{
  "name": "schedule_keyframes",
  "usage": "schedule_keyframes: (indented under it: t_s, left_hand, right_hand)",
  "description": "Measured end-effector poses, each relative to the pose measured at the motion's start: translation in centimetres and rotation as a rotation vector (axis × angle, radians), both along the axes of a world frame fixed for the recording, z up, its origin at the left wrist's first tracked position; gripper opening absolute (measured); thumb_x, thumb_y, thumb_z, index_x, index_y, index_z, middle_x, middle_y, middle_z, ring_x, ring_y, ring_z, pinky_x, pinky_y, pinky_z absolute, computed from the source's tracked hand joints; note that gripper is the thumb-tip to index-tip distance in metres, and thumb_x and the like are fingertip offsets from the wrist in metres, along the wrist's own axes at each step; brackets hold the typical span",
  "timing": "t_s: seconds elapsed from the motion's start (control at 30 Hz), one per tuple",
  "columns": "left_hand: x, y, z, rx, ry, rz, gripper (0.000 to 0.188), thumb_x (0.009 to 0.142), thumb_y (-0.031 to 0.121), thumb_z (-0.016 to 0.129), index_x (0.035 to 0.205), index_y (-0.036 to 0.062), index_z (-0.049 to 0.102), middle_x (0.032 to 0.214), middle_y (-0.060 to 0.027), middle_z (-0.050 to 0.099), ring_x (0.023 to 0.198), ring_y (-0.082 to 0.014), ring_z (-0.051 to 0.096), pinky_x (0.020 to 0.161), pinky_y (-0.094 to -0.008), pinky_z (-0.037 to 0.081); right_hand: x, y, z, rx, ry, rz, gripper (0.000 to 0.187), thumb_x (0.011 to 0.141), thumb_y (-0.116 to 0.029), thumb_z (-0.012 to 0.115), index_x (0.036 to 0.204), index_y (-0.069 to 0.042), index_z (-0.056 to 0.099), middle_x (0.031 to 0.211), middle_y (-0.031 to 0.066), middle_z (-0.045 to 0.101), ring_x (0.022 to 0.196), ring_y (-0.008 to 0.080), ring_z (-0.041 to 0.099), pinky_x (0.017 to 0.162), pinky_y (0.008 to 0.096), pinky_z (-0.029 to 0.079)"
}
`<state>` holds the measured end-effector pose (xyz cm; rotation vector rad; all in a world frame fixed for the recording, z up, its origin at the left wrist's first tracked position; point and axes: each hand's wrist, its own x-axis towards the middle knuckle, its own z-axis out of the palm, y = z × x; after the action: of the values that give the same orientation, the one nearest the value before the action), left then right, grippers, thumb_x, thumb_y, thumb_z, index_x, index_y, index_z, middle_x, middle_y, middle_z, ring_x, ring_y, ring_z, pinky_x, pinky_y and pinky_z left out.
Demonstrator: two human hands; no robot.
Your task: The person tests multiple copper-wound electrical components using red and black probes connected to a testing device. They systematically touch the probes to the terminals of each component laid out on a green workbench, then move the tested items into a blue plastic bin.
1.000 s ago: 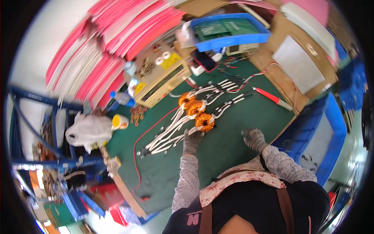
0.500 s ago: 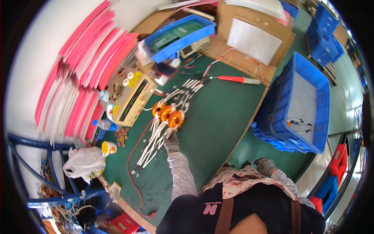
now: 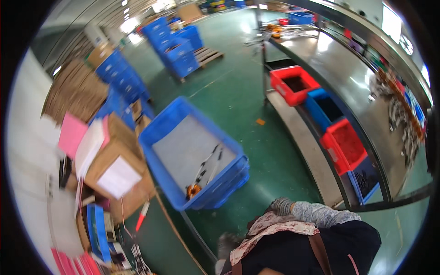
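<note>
My left hand (image 3: 228, 244), in a grey glove and smeared by motion, hangs low in front of my body by the table edge. No object shows in it, and its fingers are not clear. My right hand (image 3: 281, 206), in a striped grey glove, is close to the floral apron (image 3: 270, 228) at my waist; its fingers are partly turned out of sight. Ahead stands a large blue crate (image 3: 229, 141) with a grey bottom. Inside it, in the near corner, lies a copper-wound ring coil (image 3: 194, 190) with black-and-white leads.
Left is the green-topped worktable (image 3: 167, 243) with a red-and-white probe (image 3: 143, 215), white leads (image 3: 139, 259) and a cardboard box (image 3: 120, 158). Right, a metal rack (image 3: 302, 153) carries red bins (image 3: 293, 85) and blue bins. Blue crates (image 3: 176, 57) are stacked further off.
My view has swung to the right, toward the blue crate and rack. My left hand has come away from the coils on the table and back toward my body.
</note>
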<state>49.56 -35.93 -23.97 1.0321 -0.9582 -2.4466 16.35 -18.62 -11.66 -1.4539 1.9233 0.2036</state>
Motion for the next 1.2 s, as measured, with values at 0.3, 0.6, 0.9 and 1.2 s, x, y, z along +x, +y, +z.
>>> schedule_keyframes:
  t_s: [0.3, 0.6, 0.9, 1.2]
  left_hand:
    - [-31.4, 5.6, 13.5, -0.277, -0.06, -0.672, 0.027, 0.089, 0.015, 0.05, 0.114, 0.0039, 0.049, 0.1, -0.0056, 0.057, 0.091, -0.0143, 0.054, 0.083, -0.0277, 0.045]
    - [-48.1, -0.8, 20.4, -0.483, 0.104, -0.76, 0.023, 0.09, 0.011, 0.048, 0.111, 0.004, 0.055, 0.104, -0.0041, 0.059, 0.097, -0.0115, 0.054, 0.086, -0.0237, 0.041]
    - [-60.8, -9.2, 21.8, -0.698, 0.171, -0.535, 0.023, 0.09, 0.011, 0.047, 0.11, 0.0025, 0.054, 0.103, -0.0064, 0.059, 0.096, -0.013, 0.053, 0.086, -0.0257, 0.041]
    - [-70.9, -14.8, 22.5, -0.666, 0.177, -0.446, 0.022, 0.09, 0.012, 0.047, 0.109, 0.0031, 0.055, 0.1, -0.0059, 0.06, 0.096, -0.0134, 0.054, 0.086, -0.0253, 0.04]
  right_hand:
    - [-17.6, 7.6, 4.8, -0.436, -0.21, -0.622, 0.029, 0.08, -0.022, 0.054, 0.107, -0.011, 0.059, 0.096, 0.012, 0.062, 0.089, 0.0267, 0.059, 0.079, 0.0348, 0.045]
    - [-32.2, 2.4, 5.5, -0.924, -0.66, -0.994, 0.034, 0.081, -0.016, 0.06, 0.112, -0.003, 0.054, 0.102, 0.0077, 0.061, 0.097, 0.0176, 0.055, 0.086, 0.0322, 0.042]
    - [-51.3, -4.8, 10.1, -1.1, -0.811, -1.216, 0.054, 0.075, -0.023, 0.07, 0.118, 0.001, 0.048, 0.111, 0.0087, 0.056, 0.105, 0.0171, 0.05, 0.092, 0.0293, 0.038]
    - [-76.8, -13.5, 9.3, -1.376, -1.279, -1.112, 0.037, 0.083, -0.031, 0.058, 0.114, -0.012, 0.051, 0.113, -0.0027, 0.053, 0.106, 0.0122, 0.049, 0.091, 0.0282, 0.039]
